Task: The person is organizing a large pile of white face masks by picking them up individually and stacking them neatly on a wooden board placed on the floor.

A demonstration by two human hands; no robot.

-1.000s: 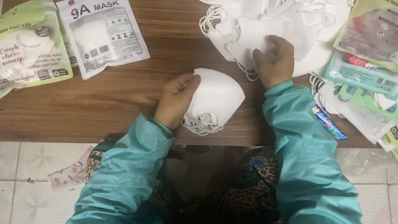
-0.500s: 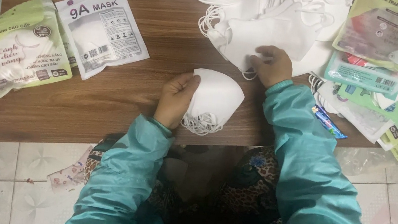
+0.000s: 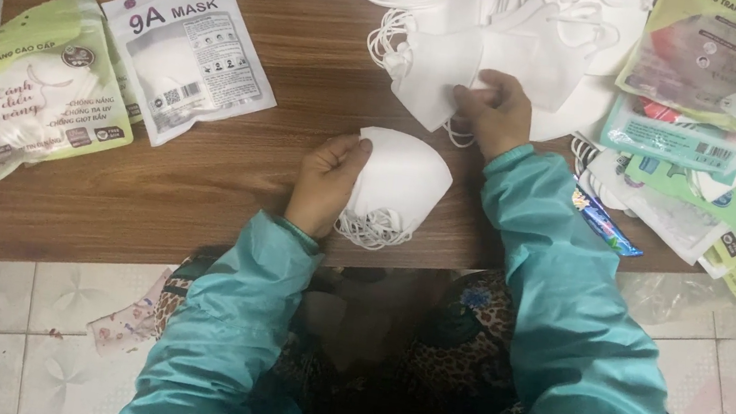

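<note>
Sleeves of teal cover both your arms as they reach out over the near edge of the wooden table [image 3: 199, 214]. Your left hand [image 3: 326, 183] curls around a stack of folded white masks [image 3: 401, 183] just above that edge, thumb and fingers closed on the stack's left side, with the ear loops hanging in a tangle below it. Your right hand [image 3: 495, 113] lies a little farther in, fingers pinching the corner of a single white mask [image 3: 436, 75] at the front of the loose mask pile [image 3: 539, 31]. To your far left sit two sealed mask packets, a clear one [image 3: 186, 49] and a green one [image 3: 41, 87], side by side. To your right, a heap of printed green and blue packets [image 3: 725, 120] overlaps along the table's end.
</note>
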